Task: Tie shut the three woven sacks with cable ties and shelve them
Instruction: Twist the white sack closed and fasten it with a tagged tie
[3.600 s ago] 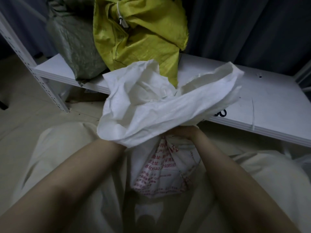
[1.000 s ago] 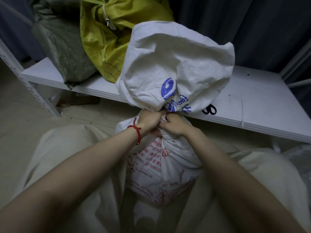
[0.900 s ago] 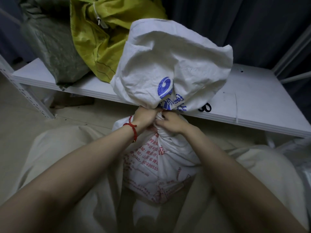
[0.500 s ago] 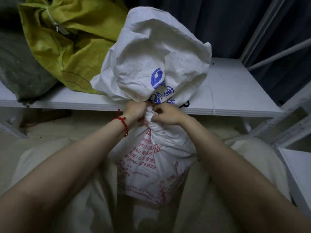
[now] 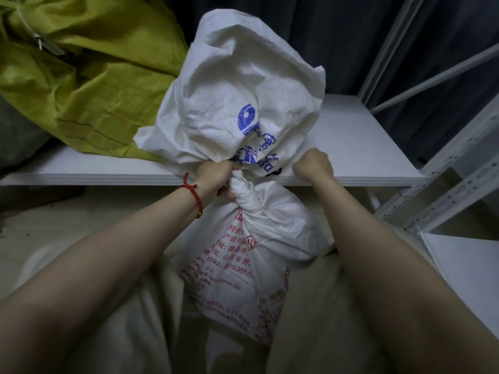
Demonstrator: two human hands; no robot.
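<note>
The left hand [image 5: 216, 179] clenches the twisted neck of the white sack [image 5: 259, 252], which stands between the knees at 6 o'clock of the shelf [image 5: 359, 147]. The right hand [image 5: 313, 166], at 3 o'clock of the neck, is curled; whether it holds anything I cannot tell. Held one-handed, the twist may unwind before it is tied.
</note>
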